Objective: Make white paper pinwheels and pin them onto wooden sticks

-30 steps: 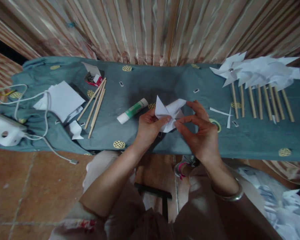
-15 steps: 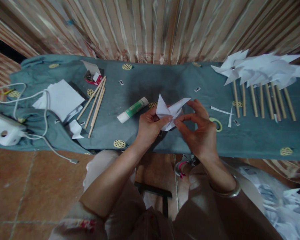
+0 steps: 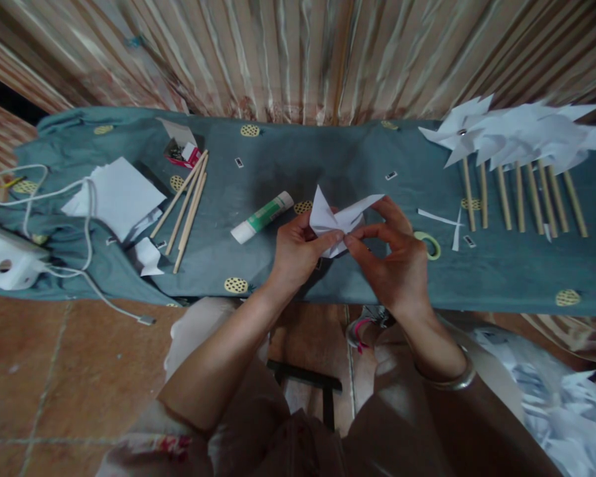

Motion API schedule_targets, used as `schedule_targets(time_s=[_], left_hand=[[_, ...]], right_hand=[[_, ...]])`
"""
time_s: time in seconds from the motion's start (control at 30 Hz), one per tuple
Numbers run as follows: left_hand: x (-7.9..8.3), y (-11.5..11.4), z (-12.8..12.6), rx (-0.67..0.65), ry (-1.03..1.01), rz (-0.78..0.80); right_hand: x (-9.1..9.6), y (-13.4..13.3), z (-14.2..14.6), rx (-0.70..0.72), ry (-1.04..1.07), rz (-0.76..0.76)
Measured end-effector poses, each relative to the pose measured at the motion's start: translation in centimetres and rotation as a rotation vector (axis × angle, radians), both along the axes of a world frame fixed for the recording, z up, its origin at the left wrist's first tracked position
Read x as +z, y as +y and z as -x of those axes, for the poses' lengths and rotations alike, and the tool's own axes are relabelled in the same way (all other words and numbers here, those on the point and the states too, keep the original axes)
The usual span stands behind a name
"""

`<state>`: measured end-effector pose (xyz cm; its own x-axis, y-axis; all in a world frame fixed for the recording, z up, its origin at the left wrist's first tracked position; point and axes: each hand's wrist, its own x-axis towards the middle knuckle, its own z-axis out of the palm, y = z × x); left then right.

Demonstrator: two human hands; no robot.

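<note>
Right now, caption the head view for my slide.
Left hand and right hand hold folded white paper near a glue stick, pinwheels at right.

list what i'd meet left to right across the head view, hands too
White box, white paper stack, wooden sticks, glue stick, left hand, folded white paper, right hand, row of paper pinwheels.

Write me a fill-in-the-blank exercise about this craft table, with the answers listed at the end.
1. The left hand and the right hand both grip a folded pinwheel head made of ____.
2. Between its white ends, the glue stick is coloured ____.
3. The arm wearing the metal bangle is the person's ____ one.
4. The yellow fruit printed on the teal tablecloth is the ____.

Missing words: paper; green; right; pineapple.
</note>
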<state>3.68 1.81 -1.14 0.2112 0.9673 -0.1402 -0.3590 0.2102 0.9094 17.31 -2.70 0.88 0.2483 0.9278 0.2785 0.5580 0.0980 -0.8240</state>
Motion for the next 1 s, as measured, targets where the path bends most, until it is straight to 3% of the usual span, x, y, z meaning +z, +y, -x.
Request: schedule_targets(time_s=[0.2,0.37,0.43,0.6,0.73,1.0], left_hand=[[0.0,0.3,0.1,0.033,0.003,-0.016],[0.4,1.1,0.9,0.102,-0.034,-0.018],[0.6,1.3,1.2,0.118,-0.034,-0.017],[0.6,1.5,1.4,0.143,-0.004,-0.027],[0.6,1.5,1.2,0.135,-0.001,-0.032],[0.5,1.6,1.1,0.129,-0.017,-0.029]], right_hand=[[0.3,0.2,-0.7,-0.001,-0.057,-0.039],[0.5,0.6,-5.0,-0.157,0.038,-0.079],[0.3,0.4,-6.6,-0.177,0.008,0.03],[-0.5,-0.7,-7.4,-0.024,-0.216,0.235],[-0.9,-0.8,-6.3,0.135,-0.333,0.179],[-1.4,-0.7,-5.0,0.203,-0.458,0.107]])
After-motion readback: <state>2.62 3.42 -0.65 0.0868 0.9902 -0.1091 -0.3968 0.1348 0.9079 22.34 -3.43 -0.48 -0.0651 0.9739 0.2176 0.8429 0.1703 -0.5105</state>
